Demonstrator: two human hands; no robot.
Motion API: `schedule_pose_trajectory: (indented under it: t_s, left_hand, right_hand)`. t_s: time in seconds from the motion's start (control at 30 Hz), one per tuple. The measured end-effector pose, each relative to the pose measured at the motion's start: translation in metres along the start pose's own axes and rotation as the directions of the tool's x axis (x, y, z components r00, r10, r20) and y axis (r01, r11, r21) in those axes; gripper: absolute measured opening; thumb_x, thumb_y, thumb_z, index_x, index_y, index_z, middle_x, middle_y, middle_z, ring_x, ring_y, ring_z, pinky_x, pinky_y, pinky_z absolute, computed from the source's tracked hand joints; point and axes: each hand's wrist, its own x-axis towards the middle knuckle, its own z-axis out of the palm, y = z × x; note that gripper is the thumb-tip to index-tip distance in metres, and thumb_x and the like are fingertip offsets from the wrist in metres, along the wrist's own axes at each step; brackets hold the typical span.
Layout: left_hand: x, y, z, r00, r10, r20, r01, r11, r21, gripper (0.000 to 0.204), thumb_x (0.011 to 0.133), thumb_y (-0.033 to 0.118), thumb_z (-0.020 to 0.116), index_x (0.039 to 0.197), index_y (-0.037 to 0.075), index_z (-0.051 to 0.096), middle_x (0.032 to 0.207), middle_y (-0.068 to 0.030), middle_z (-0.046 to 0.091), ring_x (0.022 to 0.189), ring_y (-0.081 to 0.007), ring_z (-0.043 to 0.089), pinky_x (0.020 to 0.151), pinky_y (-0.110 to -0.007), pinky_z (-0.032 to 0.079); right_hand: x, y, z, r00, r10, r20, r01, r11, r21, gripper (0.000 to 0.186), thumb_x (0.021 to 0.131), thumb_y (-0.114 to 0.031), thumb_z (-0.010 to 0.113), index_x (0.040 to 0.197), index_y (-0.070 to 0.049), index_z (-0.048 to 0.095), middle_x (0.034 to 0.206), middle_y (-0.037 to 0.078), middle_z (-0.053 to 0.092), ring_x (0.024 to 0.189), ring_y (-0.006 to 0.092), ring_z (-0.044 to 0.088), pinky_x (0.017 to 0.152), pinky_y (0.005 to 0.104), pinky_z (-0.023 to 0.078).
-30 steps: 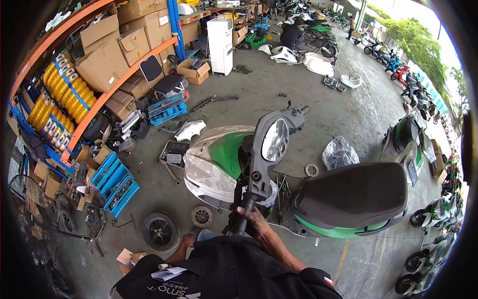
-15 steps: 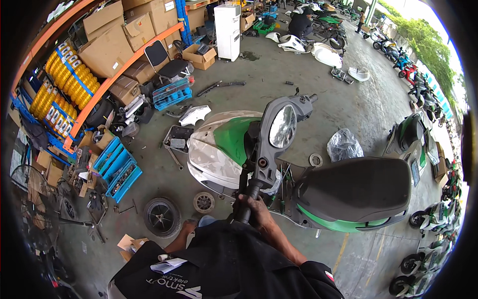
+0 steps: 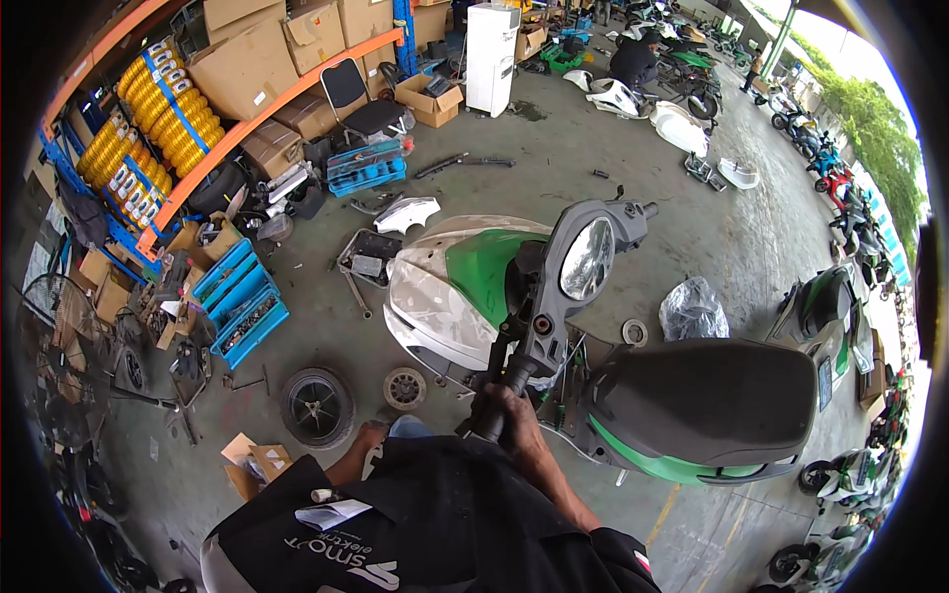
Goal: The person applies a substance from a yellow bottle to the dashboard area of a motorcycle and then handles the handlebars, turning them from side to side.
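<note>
A white and green scooter stands in front of me, with patchy marks on its front panel. My right hand is wrapped round the black handlebar grip at the end nearest me. On the grey handlebar cover sits a shiny oval panel. Low beside my body and blue-clad knee is my left hand; its fingers are mostly hidden, so I cannot tell whether it holds anything. The scooter's black seat extends to the right.
Left on the floor lie a wheel, a round metal part and an open blue toolbox. Clear plastic wrap lies beyond the seat. Shelving with cardboard boxes lines the left. Another person crouches far off near scooter parts.
My view has shifted, so most of the scene sits a little further right and lower. My right hand stays on the grip, and the left remains low beside my knee.
</note>
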Motion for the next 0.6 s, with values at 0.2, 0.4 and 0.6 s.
schedule_pose_trajectory:
  t_s: [0.2, 0.4, 0.6]
  left_hand:
    - [-0.008, 0.018, -0.009, 0.973, -0.163, 0.162, 0.197, 0.956, -0.218, 0.031, 0.088, 0.022, 0.043, 0.104, 0.008, 0.066, 0.097, -0.0182, 0.065, 0.087, -0.0265, 0.065, 0.084, -0.043, 0.050]
    - [-0.014, 0.021, -0.018, 0.999, 0.038, -0.037, -0.031, 0.984, 0.173, 0.027, 0.084, 0.019, 0.047, 0.098, 0.005, 0.066, 0.096, -0.0146, 0.068, 0.082, -0.0263, 0.068, 0.064, -0.038, 0.058]
    - [0.000, 0.006, 0.006, 0.995, -0.077, 0.066, 0.083, 0.992, -0.095, 0.028, 0.084, 0.020, 0.048, 0.098, 0.005, 0.066, 0.097, -0.0131, 0.067, 0.083, -0.0270, 0.068, 0.070, -0.037, 0.058]
  right_hand:
    - [0.008, 0.012, -0.021, 0.968, -0.226, -0.114, 0.177, 0.927, -0.331, 0.049, 0.079, -0.041, 0.067, 0.103, 0.000, 0.058, 0.095, 0.013, 0.062, 0.086, 0.0223, 0.061, 0.076, 0.0340, 0.048]
    - [0.024, 0.038, -0.039, 0.985, -0.040, 0.168, 0.001, 0.974, 0.228, 0.046, 0.078, -0.035, 0.065, 0.109, -0.003, 0.057, 0.111, 0.017, 0.058, 0.099, 0.0285, 0.060, 0.081, 0.0403, 0.050]
    - [0.010, 0.022, -0.020, 0.979, -0.153, -0.134, 0.102, 0.940, -0.325, 0.052, 0.080, -0.043, 0.065, 0.111, -0.002, 0.054, 0.110, 0.016, 0.058, 0.096, 0.0268, 0.060, 0.081, 0.0401, 0.049]
